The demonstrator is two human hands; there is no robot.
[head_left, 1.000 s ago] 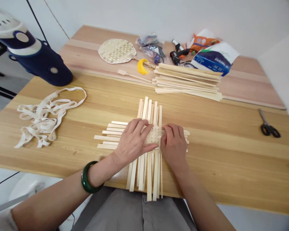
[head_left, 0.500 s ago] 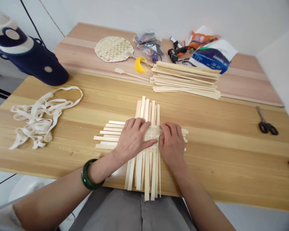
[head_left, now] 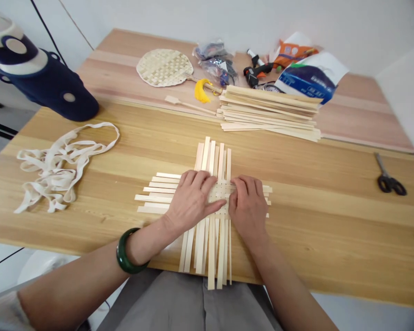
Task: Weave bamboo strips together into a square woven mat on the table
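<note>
Pale flat strips (head_left: 211, 243) cross one another in a woven patch at the table's front middle, their loose ends reaching out on all four sides. My left hand (head_left: 191, 200) lies on the left part of the weave, thumb stretched out to the right across it and fingers resting on the strips. My right hand (head_left: 249, 204) is at the weave's right edge, its fingers curled and closed on the strips there. Part of the woven patch and the right-hand strips are hidden beneath the hands.
A strip pile (head_left: 271, 115), woven fan (head_left: 164, 68), yellow tassel (head_left: 202, 90), glue gun (head_left: 257, 73) and blue packet (head_left: 307, 82) are at the back. White ribbon (head_left: 67, 172) and a dark blue bottle (head_left: 51, 87) are left, scissors (head_left: 389, 179) right.
The camera view has shifted slightly. Both hands keep nearly the same places on the weave, and no strip has clearly moved.
</note>
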